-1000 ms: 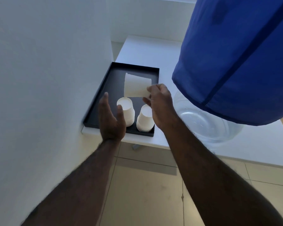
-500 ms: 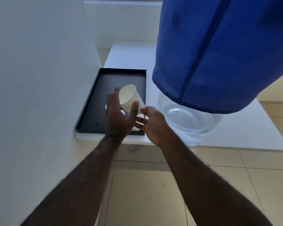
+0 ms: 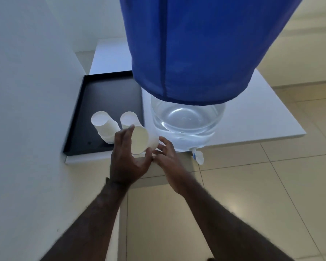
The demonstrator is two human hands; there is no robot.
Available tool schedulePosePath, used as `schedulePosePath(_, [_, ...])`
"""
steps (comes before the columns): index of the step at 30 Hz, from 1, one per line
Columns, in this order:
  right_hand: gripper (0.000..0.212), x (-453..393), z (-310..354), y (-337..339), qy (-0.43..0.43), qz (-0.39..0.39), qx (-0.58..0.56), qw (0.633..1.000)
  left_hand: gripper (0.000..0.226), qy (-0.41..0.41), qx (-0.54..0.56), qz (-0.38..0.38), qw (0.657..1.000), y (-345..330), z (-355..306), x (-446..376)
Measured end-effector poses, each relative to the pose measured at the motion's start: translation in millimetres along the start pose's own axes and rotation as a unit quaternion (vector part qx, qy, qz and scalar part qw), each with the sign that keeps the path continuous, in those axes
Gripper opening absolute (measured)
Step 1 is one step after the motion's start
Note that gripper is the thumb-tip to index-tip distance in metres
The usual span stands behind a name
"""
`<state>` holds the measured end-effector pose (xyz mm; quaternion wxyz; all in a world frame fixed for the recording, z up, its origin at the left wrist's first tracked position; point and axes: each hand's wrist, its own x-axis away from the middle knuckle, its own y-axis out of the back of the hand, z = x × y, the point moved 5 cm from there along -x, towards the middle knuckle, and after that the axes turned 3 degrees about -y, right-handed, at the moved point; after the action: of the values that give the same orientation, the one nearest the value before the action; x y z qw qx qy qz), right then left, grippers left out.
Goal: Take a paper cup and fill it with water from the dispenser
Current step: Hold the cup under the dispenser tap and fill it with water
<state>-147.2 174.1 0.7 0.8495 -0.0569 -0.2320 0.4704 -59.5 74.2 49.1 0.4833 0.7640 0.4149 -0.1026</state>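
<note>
The left hand holds a white paper cup tipped on its side, its open mouth facing the camera, the thumb under the rim and the fingers curled over the left edge. The right hand is just beside the cup's base with fingers spread wide, holding nothing. The cup is above the front edge of the white surface, between a black tray and the water dispenser. On the tray stand 2 stacks of upside-down cups. The dispenser's clear jug is partly draped in blue cloth; its small tap juts past the surface's edge over the tiled floor.
</note>
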Motion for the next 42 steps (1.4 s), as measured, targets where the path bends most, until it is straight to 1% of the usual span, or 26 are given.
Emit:
schedulePosePath(2, [0.059, 7.0, -16.4, 8.6, -0.038, 0.04, -0.142, 0.988, 0.074, -0.011, 0.004, 0.029, 1.0, -9.7, -5.1, 10.5])
schedulePosePath(3, [0.057, 10.1, -22.7, 11.6, -0.055, 0.054, -0.192, 0.978, 0.074, -0.013, 0.007, 0.045, 0.999, -14.2, -6.4, 15.9])
schedulePosePath(5, [0.058, 16.6, -36.7, 20.2, -0.088, 0.062, -0.238, 0.965, 0.075, -0.016, 0.014, 0.084, 0.996, -26.5, -11.1, 27.6])
schedulePosePath(7, [0.06, 21.8, -52.2, 31.8, -0.115, 0.05, -0.239, 0.963, 0.075, -0.024, 0.012, 0.122, 0.992, -40.8, -17.3, 39.0])
schedulePosePath(10, [0.057, 29.6, -71.0, 50.9, -0.136, 0.019, -0.233, 0.963, 0.075, -0.021, 0.015, 0.159, 0.987, -59.1, -24.7, 52.8])
schedulePosePath(13, [0.063, 37.5, -88.4, 72.1, -0.15, -0.022, -0.255, 0.955, 0.071, -0.031, 0.028, 0.19, 0.981, -76.7, -32.5, 63.4])
schedulePosePath(15, [0.066, 42.8, -95.6, 83.6, -0.151, -0.038, -0.271, 0.95, 0.073, -0.044, 0.032, 0.216, 0.975, -88.1, -38.4, 69.4])
schedulePosePath(18, [0.071, 49.9, -101.4, 100.2, -0.144, -0.057, -0.278, 0.948, 0.075, -0.047, 0.03, 0.23, 0.972, -101.8, -45.5, 76.6])
schedulePosePath(22, [0.075, 52.9, -105.0, 116.0, -0.125, -0.05, -0.229, 0.964, 0.079, -0.036, 0.036, 0.248, 0.967, -119.1, -48.9, 78.9])
schedulePosePath(26, [0.067, 50.3, -99.1, 125.5, -0.098, -0.026, -0.207, 0.973, 0.076, -0.041, 0.041, 0.25, 0.966, -131.1, -53.0, 75.1])
schedulePosePath(30, [0.062, 49.4, -100.9, 138.6, -0.122, -0.041, -0.256, 0.958, 0.082, -0.039, 0.053, 0.259, 0.964, -137.1, -57.2, 74.4])
schedulePosePath(33, [0.059, 52.5, -108.9, 145.6, -0.13, -0.058, -0.273, 0.951, 0.097, -0.033, 0.06, 0.27, 0.96, -134.5, -57.4, 78.2])
schedulePosePath(35, [0.059, 53.0, -116.1, 153.4, -0.133, -0.08, -0.302, 0.94, 0.105, -0.027, 0.063, 0.25, 0.966, -127.1, -55.7, 79.6])
schedulePosePath(36, [0.062, 52.0, -120.0, 156.7, -0.136, -0.09, -0.317, 0.934, 0.103, -0.024, 0.058, 0.233, 0.971, -122.5, -55.2, 78.4])
schedulePosePath(38, [0.068, 49.1, -123.9, 161.0, -0.143, -0.104, -0.333, 0.926, 0.09, -0.036, 0.021, 0.197, 0.979, -116.0, -57.4, 71.7])
schedulePosePath(40, [0.067, 44.0, -125.0, 164.2, -0.147, -0.119, -0.338, 0.922, 0.075, -0.075, -0.025, 0.163, 0.983, -116.0, -63.3, 61.6])
schedulePosePath(42, [0.067, 38.8, -122.9, 166.7, -0.144, -0.13, -0.345, 0.918, 0.066, -0.118, -0.048, 0.159, 0.979, -122.5, -69.9, 52.7])
